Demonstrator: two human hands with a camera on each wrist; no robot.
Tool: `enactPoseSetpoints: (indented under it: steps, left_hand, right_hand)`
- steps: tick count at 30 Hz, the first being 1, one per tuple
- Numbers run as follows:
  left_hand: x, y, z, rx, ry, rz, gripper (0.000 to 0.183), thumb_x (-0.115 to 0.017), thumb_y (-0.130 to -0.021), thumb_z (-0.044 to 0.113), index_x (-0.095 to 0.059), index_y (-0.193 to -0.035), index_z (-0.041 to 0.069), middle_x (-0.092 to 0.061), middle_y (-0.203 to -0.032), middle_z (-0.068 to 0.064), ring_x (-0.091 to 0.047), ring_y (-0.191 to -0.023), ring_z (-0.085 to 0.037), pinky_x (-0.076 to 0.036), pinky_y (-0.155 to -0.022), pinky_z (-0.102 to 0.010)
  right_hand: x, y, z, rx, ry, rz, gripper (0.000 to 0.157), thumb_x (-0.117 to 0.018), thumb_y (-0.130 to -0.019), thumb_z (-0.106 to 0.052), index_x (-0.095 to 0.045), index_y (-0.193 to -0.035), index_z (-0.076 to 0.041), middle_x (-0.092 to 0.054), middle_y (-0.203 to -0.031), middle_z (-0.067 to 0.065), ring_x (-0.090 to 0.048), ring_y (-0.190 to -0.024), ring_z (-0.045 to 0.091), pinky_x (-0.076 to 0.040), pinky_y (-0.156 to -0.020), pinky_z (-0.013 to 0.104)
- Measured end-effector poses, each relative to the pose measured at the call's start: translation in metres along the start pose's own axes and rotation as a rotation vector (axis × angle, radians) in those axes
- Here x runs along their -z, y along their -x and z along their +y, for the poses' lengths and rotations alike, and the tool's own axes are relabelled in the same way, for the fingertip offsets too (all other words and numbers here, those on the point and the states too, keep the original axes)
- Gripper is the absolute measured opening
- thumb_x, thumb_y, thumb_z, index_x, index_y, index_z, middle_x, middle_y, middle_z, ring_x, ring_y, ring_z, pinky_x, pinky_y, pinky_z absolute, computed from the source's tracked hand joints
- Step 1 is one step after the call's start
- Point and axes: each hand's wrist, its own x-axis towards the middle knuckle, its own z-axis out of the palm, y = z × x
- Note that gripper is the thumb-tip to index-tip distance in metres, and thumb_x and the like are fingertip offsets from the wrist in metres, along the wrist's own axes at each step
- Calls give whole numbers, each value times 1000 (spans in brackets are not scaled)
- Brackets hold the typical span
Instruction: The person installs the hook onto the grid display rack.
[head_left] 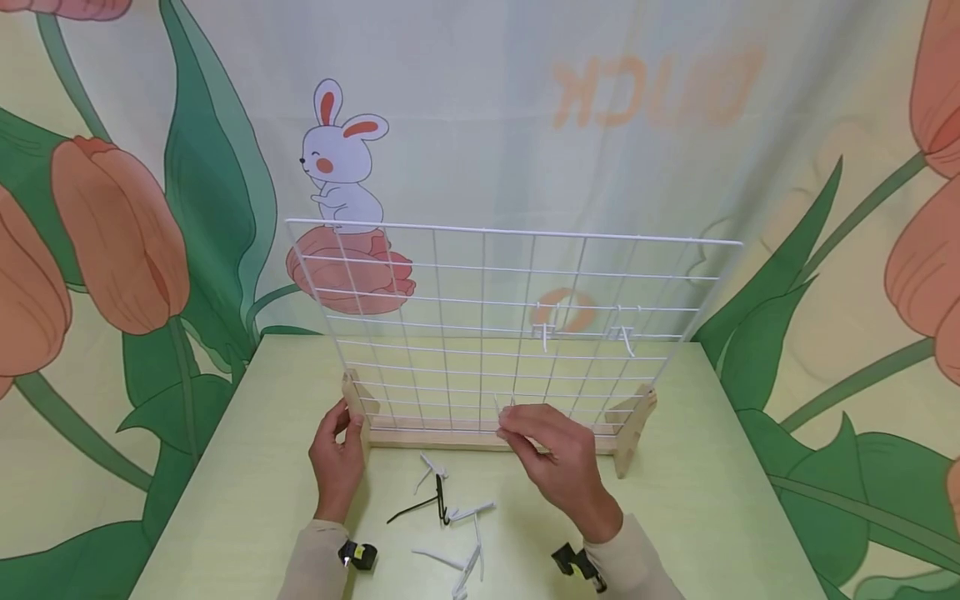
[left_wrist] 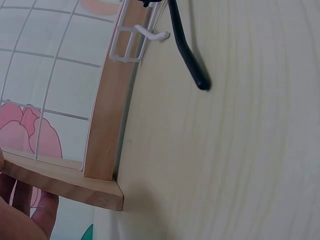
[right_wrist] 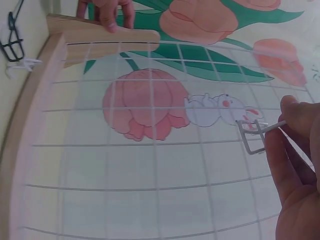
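Printed fabric backdrop with tulips and a white rabbit stands behind a pale yellow wood-grain tabletop. Clock positions are taken from the panel's centre in the head view.

At eight o'clock, the left hand grips the flat, light-brown left wooden foot, thumb and fingers bent round its edges. Should this grip pull or twist, the foot could shift and tilt the upright white wire grid panel along with the light-brown wooden crossbar beneath.

Between six and seven o'clock, loose on the tabletop, lie a black wire hook and several white wire hooks. Some touch or overlap in view; lifting one could drag its neighbour, and a low forearm could sweep them aside.

At five o'clock, the right hand pinches a single white wire hook with a rectangular back frame between thumb and fingertips, before the panel's lower wires. Contact with the grid cannot be confirmed. The hold is judged narrow: a knock against a wire could turn the hook or drop it, and a hard push could rock the panel.

At three o'clock, two white hung hooks sit on the grid; jolting could unseat them. At four o'clock, the light-brown right wooden foot has no hand on it, so that end could slide under uneven force.
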Motion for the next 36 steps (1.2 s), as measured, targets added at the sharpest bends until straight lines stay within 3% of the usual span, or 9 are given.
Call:
enactPoseSetpoints:
  steps: [5, 15, 25, 36]
  left_hand:
    - [0, 0, 0, -5, -6, 6, 40, -66, -107, 21, -64, -145, 12, -72, -127, -17, -59, -109, -6, -46, -75, -6]
    - [0, 2, 0, 0, -17, 10, 40, -65, -107, 21, -63, -145, 11, -72, -126, -18, -61, -111, -12, -45, -74, -7]
    - [2, 1, 0, -4, -11, 11, 40, -66, -106, 23, -63, -145, 12, -72, -126, -16, -61, -110, -11, -46, -74, -7]
    - [2, 1, 1, -2, -23, 4, 40, -66, -107, 22, -63, -146, 13, -73, -127, -16, -61, -109, -8, -46, -74, -7]
  right_hand:
    - [1, -22, -5, 81, -8, 34, 11, -82, -92, -5, -82, -103, -4, -81, -97, 13, -77, -88, 29, -63, -82, 30]
    - [-8, -63, -12, 152, -11, 114, 11, -84, -89, -4, -81, -99, -1, -79, -94, 13, -77, -84, 26, -63, -81, 28]
    - [-22, -89, -15, 126, 31, 182, 15, -86, -85, 0, -81, -99, 3, -79, -94, 14, -79, -85, 27, -63, -80, 30]
    - [-39, -109, -13, 123, 101, 235, 14, -83, -91, -7, -81, -101, 3, -79, -94, 14, -79, -88, 26, -63, -81, 32]
